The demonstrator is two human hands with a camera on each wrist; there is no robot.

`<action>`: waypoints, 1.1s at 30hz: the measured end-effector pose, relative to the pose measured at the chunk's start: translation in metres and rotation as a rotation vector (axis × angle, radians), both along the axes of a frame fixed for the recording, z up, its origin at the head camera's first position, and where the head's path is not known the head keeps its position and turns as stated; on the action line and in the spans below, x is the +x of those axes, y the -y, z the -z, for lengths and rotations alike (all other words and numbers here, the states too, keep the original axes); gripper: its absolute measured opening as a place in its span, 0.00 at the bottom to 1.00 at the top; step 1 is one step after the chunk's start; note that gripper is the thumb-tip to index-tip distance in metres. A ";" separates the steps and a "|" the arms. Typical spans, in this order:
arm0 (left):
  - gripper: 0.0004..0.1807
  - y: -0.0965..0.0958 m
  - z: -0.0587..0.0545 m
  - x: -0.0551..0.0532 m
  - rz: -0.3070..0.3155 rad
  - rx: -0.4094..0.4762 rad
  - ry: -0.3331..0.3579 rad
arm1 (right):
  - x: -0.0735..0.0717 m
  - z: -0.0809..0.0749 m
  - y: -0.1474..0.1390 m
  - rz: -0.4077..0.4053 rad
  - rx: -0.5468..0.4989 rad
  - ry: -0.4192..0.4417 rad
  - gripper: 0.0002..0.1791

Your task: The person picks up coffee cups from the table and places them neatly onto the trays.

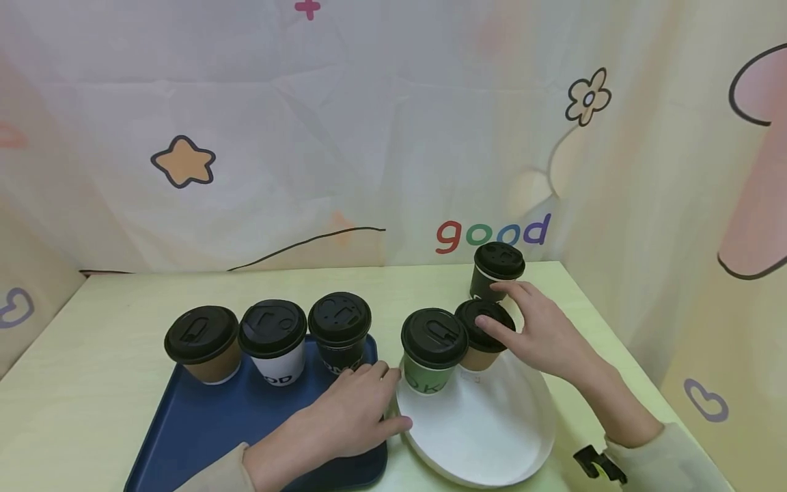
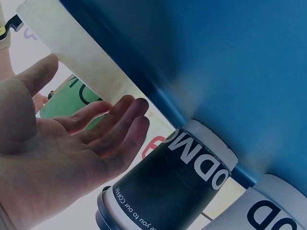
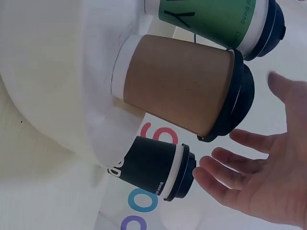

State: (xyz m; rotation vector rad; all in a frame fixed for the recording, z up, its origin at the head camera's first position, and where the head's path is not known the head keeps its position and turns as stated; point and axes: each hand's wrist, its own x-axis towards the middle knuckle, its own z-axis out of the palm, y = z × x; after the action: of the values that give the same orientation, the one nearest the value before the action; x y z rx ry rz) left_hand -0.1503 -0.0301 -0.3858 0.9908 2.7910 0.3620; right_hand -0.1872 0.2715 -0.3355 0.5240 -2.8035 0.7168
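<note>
My left hand (image 1: 353, 417) hovers over the right edge of the blue tray (image 1: 203, 424), fingers loosely bent and holding nothing. Nearest to it stands a lidded black coffee cup (image 2: 168, 182) at the tray's far right corner. My right hand (image 1: 547, 335) reaches over a brown paper cup (image 3: 177, 86) on the white round plate (image 1: 486, 430). Its thumb and fingers are spread around the black lid, and the right wrist view shows a gap between them. Left of that cup is a green cup (image 1: 427, 376), also lidded.
Behind the plate stands another black cup (image 1: 482, 283), close to my right fingertips. A white cup (image 1: 285, 362) and a second brown cup (image 1: 212, 369) line the tray's far edge. A printed curtain (image 1: 369, 137) hangs behind the table; a black clip (image 1: 599, 465) sits by my right sleeve.
</note>
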 end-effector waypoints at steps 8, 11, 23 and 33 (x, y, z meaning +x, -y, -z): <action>0.38 0.001 0.000 0.000 -0.003 -0.011 0.000 | -0.011 0.000 -0.007 0.029 -0.028 0.010 0.29; 0.38 0.001 0.000 0.000 -0.002 -0.011 -0.002 | -0.018 0.001 -0.009 0.050 -0.024 -0.020 0.28; 0.39 0.000 -0.001 -0.001 -0.012 -0.023 0.021 | -0.056 0.012 -0.019 0.129 -0.011 -0.085 0.35; 0.38 0.000 -0.001 -0.001 -0.010 -0.015 0.026 | -0.080 0.016 -0.023 0.169 -0.012 -0.041 0.47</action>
State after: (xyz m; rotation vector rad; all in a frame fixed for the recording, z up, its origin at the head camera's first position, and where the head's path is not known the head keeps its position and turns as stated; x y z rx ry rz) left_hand -0.1515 -0.0298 -0.3846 0.9620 2.7726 0.3520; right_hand -0.2667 0.2950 -0.3519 0.2919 -2.7620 0.6791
